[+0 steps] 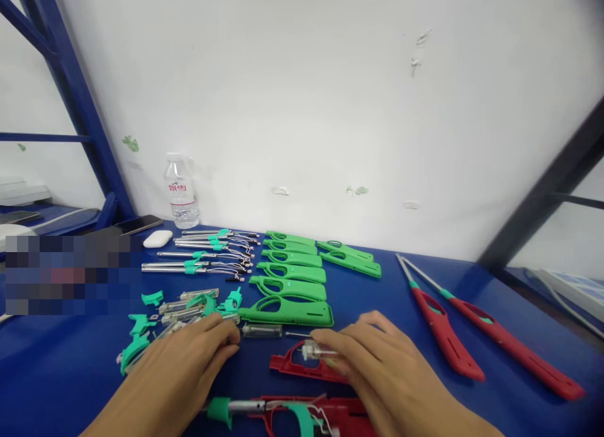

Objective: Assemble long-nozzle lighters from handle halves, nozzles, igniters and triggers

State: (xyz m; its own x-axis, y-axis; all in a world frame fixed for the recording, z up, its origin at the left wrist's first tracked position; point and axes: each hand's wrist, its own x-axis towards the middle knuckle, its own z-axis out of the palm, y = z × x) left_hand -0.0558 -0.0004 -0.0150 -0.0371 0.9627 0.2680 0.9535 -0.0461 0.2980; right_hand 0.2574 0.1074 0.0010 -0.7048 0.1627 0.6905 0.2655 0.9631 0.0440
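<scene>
Clear plastic tank, apparently between the right fingers

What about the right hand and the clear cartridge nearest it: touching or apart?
Touching: the head view shows the right hand holding the clear cartridge in its fingers.

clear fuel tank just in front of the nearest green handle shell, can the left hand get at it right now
Probably yes: the clear fuel tank lies close beside the left hand, with nothing seen between them; whether that hand already holds something is hidden.
</scene>
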